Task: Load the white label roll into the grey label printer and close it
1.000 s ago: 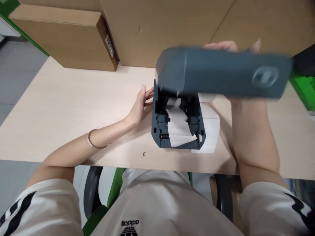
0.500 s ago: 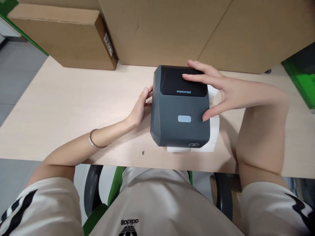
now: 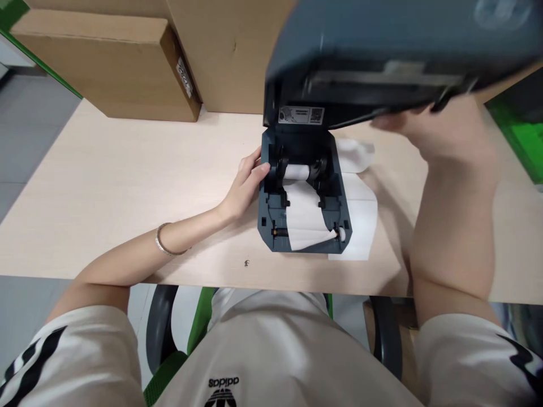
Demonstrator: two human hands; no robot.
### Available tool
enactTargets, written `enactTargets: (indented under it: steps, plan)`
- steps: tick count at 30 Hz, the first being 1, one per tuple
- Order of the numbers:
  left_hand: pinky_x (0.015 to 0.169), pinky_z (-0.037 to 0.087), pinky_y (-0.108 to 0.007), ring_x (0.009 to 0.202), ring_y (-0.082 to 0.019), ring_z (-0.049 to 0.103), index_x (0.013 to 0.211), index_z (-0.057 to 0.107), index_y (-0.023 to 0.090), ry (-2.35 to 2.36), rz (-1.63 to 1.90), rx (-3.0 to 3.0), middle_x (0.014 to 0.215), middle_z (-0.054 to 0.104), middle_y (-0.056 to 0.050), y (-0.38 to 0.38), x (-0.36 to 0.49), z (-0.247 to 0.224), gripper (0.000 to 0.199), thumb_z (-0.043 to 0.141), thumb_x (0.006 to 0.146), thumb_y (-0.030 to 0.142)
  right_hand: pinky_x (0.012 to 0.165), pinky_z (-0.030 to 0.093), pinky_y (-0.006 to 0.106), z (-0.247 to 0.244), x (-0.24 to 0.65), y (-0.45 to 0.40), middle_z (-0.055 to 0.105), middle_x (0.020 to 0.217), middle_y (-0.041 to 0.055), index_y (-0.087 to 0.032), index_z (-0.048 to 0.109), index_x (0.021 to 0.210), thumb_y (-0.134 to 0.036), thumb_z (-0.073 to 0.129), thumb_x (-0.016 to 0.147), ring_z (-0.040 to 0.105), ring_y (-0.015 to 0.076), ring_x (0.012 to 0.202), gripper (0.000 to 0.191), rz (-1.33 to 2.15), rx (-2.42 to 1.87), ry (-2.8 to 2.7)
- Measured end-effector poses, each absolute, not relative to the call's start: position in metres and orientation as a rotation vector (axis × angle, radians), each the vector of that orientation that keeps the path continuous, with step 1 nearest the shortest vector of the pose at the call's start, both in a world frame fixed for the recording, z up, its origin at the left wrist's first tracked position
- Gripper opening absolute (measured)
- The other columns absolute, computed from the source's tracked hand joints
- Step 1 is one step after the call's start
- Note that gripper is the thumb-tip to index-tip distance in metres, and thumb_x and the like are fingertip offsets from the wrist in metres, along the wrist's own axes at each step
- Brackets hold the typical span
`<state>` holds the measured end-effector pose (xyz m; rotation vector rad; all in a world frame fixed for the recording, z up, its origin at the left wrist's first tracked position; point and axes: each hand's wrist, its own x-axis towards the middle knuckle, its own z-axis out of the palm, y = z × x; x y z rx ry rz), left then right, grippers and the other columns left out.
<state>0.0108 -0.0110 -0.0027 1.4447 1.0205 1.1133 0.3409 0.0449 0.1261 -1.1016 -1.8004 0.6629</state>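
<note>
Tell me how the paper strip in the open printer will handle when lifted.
The paper strip is probably floppy and easily creased: its front end looks folded. Pulling may turn the roll it seems to come from.

The printer lid (image 3: 360, 39), closed half a second ago, is now raised, baring the paper roll (image 3: 296, 172). The right hand (image 3: 441, 130) has moved from its top to its edge. The left hand (image 3: 242, 189) now hooks its thumb over the base (image 3: 265, 233).
</note>
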Motion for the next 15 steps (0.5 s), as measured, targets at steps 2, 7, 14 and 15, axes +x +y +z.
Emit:
enactTargets:
  steps: [2,7,14,15]
  plan:
    - [0.144,0.055,-0.059,0.177,-0.04,0.053,0.172,0.062,0.034,1.032,1.063,1.448,0.184,0.06,-0.01,-0.013,0.008,0.0,0.074,0.072,0.108,0.071,0.104,0.067,0.055,0.117,0.329,0.052,0.084,0.106,0.0092,-0.031,0.077,0.101,-0.099,0.099,0.066,0.08,0.0345,0.113,0.079,0.634,-1.121,-1.657]
    - [0.141,0.057,-0.054,0.177,-0.039,0.052,0.172,0.056,0.033,1.034,0.969,1.445,0.184,0.056,-0.013,-0.021,0.011,0.018,0.085,0.084,0.099,0.065,0.081,0.051,0.043,0.097,0.325,0.069,0.084,0.099,0.006,-0.03,0.079,0.118,-0.079,0.098,0.073,0.064,0.022,0.081,0.069,0.691,-1.215,-1.439]
    - [0.14,0.056,-0.053,0.164,-0.038,0.066,0.167,0.06,0.029,0.965,0.965,1.437,0.173,0.073,-0.011,-0.025,0.016,0.039,0.088,0.094,0.092,0.06,0.075,0.055,0.047,0.095,0.322,0.065,0.084,0.125,0.0111,-0.029,0.067,0.128,-0.06,0.098,0.073,0.057,0.0198,0.077,0.071,0.653,-1.236,-1.505]
    - [0.141,0.055,-0.053,0.164,-0.038,0.066,0.166,0.06,0.029,0.963,0.97,1.442,0.173,0.073,-0.011,-0.025,0.016,0.04,0.089,0.096,0.09,0.058,0.078,0.058,0.048,0.096,0.317,0.06,0.083,0.122,0.0109,-0.029,0.067,0.122,-0.054,0.1,0.073,0.061,0.0223,0.084,0.064,0.605,-1.232,-1.537]
